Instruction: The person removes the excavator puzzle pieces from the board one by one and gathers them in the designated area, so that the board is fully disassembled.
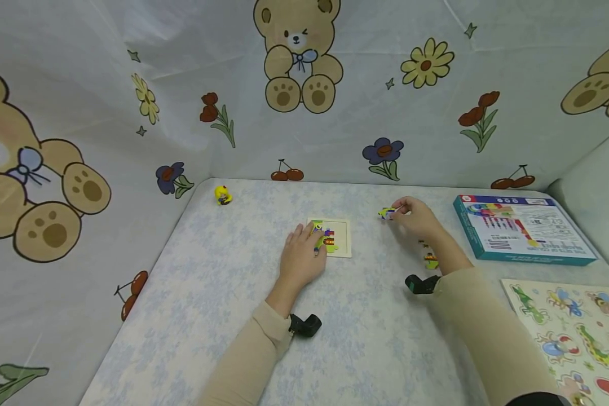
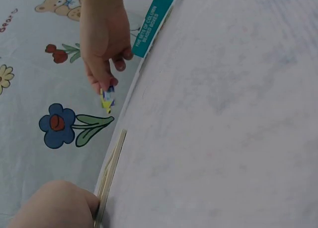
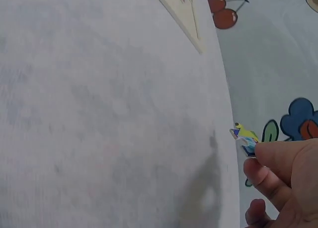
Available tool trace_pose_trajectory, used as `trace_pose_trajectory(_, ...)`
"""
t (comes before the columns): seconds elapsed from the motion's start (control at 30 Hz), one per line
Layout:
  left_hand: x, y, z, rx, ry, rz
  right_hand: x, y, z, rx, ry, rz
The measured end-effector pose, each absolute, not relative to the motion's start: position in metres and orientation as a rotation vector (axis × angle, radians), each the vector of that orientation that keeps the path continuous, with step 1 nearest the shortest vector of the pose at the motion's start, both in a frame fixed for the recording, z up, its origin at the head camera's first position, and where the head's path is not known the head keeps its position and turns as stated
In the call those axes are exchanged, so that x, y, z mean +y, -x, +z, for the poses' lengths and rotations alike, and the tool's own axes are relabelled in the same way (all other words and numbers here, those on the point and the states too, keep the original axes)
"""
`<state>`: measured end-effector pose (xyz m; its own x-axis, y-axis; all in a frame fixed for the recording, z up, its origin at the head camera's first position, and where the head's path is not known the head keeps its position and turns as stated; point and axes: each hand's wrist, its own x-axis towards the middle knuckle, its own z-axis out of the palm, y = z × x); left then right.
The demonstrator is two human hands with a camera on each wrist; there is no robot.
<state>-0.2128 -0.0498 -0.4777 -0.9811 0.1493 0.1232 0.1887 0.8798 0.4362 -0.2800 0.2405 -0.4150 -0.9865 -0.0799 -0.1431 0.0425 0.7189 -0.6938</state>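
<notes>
My left hand (image 1: pixel 301 254) rests on the left side of a small cream puzzle board (image 1: pixel 343 228), its fingers lying fairly straight over part of the coloured picture. Several bright pieces fill the board's left half, while bare cream backing shows at the right. Off to the right, my right hand (image 1: pixel 415 217) pinches a small yellow, blue and white puzzle piece (image 3: pixel 247 140) between thumb and fingers, raised over the table. In the left wrist view the same piece (image 2: pixel 108 99) juts out below the right fingertips. Near the right wrist lies a loose puzzle piece (image 1: pixel 431 261).
A teal-edged flat box (image 1: pixel 528 228) lies at the back right. In front of it is a sheet of insect pictures (image 1: pixel 573 327). A small yellow-haired figurine (image 1: pixel 223 195) stands at the back left. Bear-printed cloth (image 1: pixel 304 141) walls the table's back and left side.
</notes>
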Motion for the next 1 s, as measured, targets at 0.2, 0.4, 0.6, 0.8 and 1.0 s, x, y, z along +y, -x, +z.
trace_pose_trajectory(0.2, -0.051, 0.212, -0.477, -2.955, 0.257, -0.713, 0.268, 0.278, -0.412, 2.707, -0.029, -1.034)
trace_pose_trajectory(0.4, -0.051, 0.213, -0.478, -2.967, 0.251, -0.705, 0.278, 0.281, -0.417, 2.704, -0.043, -0.922)
trace_pose_trajectory(0.6, -0.051, 0.212, -0.479, -2.97, 0.25, -0.703, 0.276, 0.283, -0.419, 2.747, -0.062, -0.79)
trace_pose_trajectory(0.8, -0.05, 0.212, -0.478, -2.965, 0.253, -0.705, 0.273, 0.28, -0.42, 2.792, -0.054, -0.684)
trace_pose_trajectory(1.0, -0.05, 0.212, -0.479, -2.947, 0.251, -0.727, 0.27, 0.278, -0.42, 2.861, -0.02, -0.592)
